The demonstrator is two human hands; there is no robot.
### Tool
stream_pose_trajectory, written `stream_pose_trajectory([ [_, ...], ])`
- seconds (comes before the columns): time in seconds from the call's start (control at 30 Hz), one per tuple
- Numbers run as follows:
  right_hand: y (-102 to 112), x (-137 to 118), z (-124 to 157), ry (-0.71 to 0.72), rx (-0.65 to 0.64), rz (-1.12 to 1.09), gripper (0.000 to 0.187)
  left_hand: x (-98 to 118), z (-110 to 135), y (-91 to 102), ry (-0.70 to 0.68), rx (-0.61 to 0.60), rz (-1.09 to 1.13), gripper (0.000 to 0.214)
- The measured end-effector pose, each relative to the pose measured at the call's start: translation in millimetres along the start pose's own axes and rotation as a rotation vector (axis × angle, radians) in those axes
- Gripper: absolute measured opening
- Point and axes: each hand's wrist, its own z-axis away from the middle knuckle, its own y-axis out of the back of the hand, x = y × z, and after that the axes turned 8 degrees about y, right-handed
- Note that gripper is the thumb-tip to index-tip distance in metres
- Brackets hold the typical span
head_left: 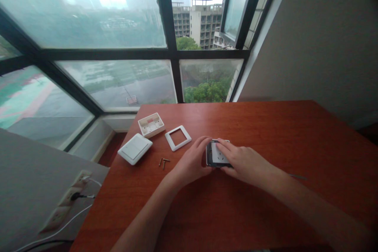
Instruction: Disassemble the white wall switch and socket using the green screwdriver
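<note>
A wall socket module [215,155], white-faced with a dark metal frame, lies on the red-brown table [265,134]. My left hand [191,161] grips its left edge with curled fingers. My right hand [240,161] covers its right side, fingers pressed over the top and face. Both hands hold it low against the tabletop. To the left lie a white square cover frame [178,138], a white mounting box [151,124], a white two-rocker switch [135,148] and a few small screws [163,162].
The table stands against a large black-framed window [167,53] and a grey wall [319,39]. A wall outlet strip with plugged cables [69,199] sits at lower left. A thin metal tool [297,176] shows just past my right forearm.
</note>
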Motion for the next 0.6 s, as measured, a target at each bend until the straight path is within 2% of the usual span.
stream_pose_trajectory([
  [0.13, 0, -7, 1, -0.027, -0.021, 0.004, 0.054, -1, 0, -2.6, 0.058, 0.014, -0.018, 0.085],
  [0.3, 2, -1, -4, -0.039, -0.015, -0.077, 0.064, -2, 1, -3.2, 0.059, -0.008, -0.018, 0.091],
  [0.43, 0, 6, -7, -0.013, 0.012, -0.150, 0.068, -2, 0, -2.8, 0.042, 0.004, 0.002, 0.087],
  [0.6, 3, 8, -8, -0.025, 0.075, -0.150, 0.078, -4, 0, -4.9, 0.036, 0.027, -0.011, 0.093],
])
